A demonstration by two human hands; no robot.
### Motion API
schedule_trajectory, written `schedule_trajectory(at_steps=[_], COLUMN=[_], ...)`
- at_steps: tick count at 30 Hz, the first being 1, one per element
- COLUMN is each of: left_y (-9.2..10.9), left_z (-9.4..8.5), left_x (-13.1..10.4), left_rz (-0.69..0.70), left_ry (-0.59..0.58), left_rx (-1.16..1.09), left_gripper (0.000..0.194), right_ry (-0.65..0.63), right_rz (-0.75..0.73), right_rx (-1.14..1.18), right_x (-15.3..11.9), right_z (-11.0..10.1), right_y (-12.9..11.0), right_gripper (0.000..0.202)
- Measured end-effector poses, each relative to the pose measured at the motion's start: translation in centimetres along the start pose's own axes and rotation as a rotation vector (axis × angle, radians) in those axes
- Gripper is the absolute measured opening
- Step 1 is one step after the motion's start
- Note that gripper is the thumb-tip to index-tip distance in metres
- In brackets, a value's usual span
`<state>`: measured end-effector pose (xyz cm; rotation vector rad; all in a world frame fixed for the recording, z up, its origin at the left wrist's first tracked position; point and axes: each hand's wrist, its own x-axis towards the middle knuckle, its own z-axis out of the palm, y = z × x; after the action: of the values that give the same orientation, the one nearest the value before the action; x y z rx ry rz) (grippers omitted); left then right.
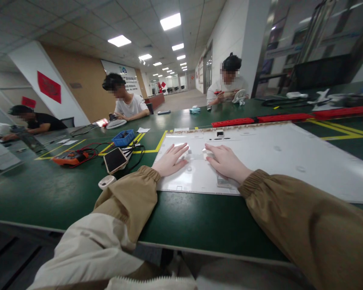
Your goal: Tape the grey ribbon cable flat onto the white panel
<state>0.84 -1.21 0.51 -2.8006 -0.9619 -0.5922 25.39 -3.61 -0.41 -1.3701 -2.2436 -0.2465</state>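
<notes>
A large white panel (260,161) lies flat on the green table. My left hand (172,160) rests on its left part, palm down, fingers stretched out and apart. To the right of it, my right hand (226,162) is low over the panel, its thumb and fingers closed about a small pale piece (207,153) whose kind I cannot make out. Between the hands the surface has a faint strip-like patch (196,156), blurred by glare. Under my right wrist is a greyish rectangular mark (225,182). A small black piece (220,133) sits near the panel's far edge.
To the left are an orange multimeter (71,157) with red leads, a phone-like device (115,160), a white rounded object (107,182) and a blue bin (124,137). Red strips (284,117) lie beyond the panel. Several people sit around the table, one handling a white part (239,96).
</notes>
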Motion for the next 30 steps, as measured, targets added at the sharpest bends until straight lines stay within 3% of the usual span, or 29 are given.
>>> schedule_trajectory(at_steps=[6,10,14,21,30], left_y=[2.5,3.7,4.4,4.1,4.6], left_z=[0.8,1.8,2.2,2.9,3.1], left_x=[2.1,3.3,3.9,4.5,5.4], left_rz=[0.106,0.145,0.101,0.062,-0.052], left_ry=[0.011,-0.108,-0.185,-0.121,-0.098], left_rx=[-0.033,-0.011,-0.031,-0.138,-0.02], left_gripper=[0.046,0.046,0.045,0.038,0.029], right_ry=[0.056,0.07,0.074,0.007,-0.112], right_rz=[0.109,0.165,0.193,0.224,0.255], right_rx=[-0.021,-0.029,-0.038,-0.084,-0.081], right_x=[-0.4,-0.5,-0.6,-0.8,-0.9], right_z=[-0.7,-1.0,-1.1,-1.0,-2.2], right_y=[-0.7,-0.9,-0.8,-0.8,-2.1], right_gripper=[0.042,0.039,0.034,0.027,0.024])
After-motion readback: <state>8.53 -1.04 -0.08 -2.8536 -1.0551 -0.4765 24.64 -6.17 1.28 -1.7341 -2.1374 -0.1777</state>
